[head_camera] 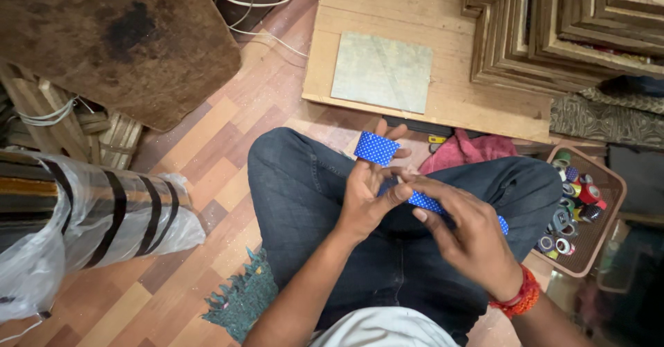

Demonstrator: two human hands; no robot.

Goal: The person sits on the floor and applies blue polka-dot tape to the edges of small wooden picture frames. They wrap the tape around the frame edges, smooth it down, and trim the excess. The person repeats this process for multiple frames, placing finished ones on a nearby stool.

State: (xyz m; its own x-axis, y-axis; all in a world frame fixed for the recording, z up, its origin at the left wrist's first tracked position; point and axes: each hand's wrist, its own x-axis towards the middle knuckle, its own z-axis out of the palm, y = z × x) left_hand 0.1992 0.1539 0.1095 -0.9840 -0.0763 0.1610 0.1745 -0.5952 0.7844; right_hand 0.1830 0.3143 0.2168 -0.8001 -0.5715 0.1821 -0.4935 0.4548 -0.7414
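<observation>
Person sits cross-legged on wood-pattern floor (207, 153), jeans (311, 181) filling mid-frame, both hands over the lap working a blue ribbon (377, 148) w/ white dots. Left hand (366, 198) is raised, fingers curled and pinched on the ribbon's upper end, which folds over the fingertips just above the knee; thumb pressed to the strip lower down. Right hand (470, 240) lies lower and to the right, fingers together and clamped along the ribbon, index stretched toward the left thumb, nearly touching it. Ribbon runs diagonally from left fingertips down under the right palm; a bit pokes out past the right hand's far side. Red thread band (522, 297) on right wrist. Near the floor's right edge, a brown tray (609, 181) holds many small tape rolls (574, 202), mixed colours. Pink cloth (470, 150) sits between knee and a low wood board (449, 57), which carries a grey-green sheet (382, 72) near its front edge. Stacked frames (553, 29) at top right corner. Plastic-wrapped bundle (90, 216) w/ black bands at left edge; teal fringed mat (242, 298) just beside left thigh.
</observation>
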